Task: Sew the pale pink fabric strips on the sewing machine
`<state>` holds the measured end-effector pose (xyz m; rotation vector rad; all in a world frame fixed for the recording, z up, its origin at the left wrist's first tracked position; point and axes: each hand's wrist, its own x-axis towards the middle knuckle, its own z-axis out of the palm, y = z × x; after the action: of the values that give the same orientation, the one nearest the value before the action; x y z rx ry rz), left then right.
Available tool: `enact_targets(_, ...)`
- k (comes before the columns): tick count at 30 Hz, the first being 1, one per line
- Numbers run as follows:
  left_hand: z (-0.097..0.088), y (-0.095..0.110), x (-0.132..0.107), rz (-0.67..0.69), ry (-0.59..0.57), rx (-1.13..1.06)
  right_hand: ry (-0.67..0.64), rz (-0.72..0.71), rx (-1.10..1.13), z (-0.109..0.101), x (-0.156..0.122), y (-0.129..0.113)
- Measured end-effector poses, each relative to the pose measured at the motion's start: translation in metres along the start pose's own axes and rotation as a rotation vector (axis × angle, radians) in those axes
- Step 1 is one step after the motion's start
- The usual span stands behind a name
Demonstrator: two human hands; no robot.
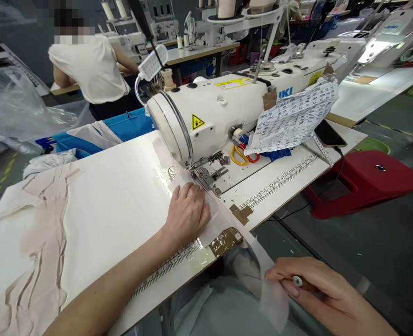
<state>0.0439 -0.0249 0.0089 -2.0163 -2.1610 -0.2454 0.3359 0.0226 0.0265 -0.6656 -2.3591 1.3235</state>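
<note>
My left hand point(188, 212) lies flat, fingers together, pressing a strip of thin white fabric point(223, 217) onto the table just in front of the presser foot point(208, 176) of a white sewing machine point(213, 114). The strip runs off the table's front edge down to my right hand point(314, 291). That hand is closed, pinching the fabric's lower end and also gripping a small brown-handled tool point(299, 281).
A pile of pale pink fabric pieces point(43, 233) lies at the table's left. Yellow and red scissors point(243, 155), a printed paper sheet point(293, 119) and a phone point(328, 134) sit right of the needle. A red stool point(363, 179) stands on the floor. Another person point(90, 70) works behind.
</note>
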Motion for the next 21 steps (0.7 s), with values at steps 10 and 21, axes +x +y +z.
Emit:
enact_targets(10,-0.045,-0.012,-0.019,0.080,0.032,-0.233,-0.058,-0.081,0.017,0.017,0.018,0.004)
enact_targets(21,0.032,0.085,-0.127,-0.184,-0.483,-0.945,0.488,0.080,-0.412,0.066,0.050,0.038)
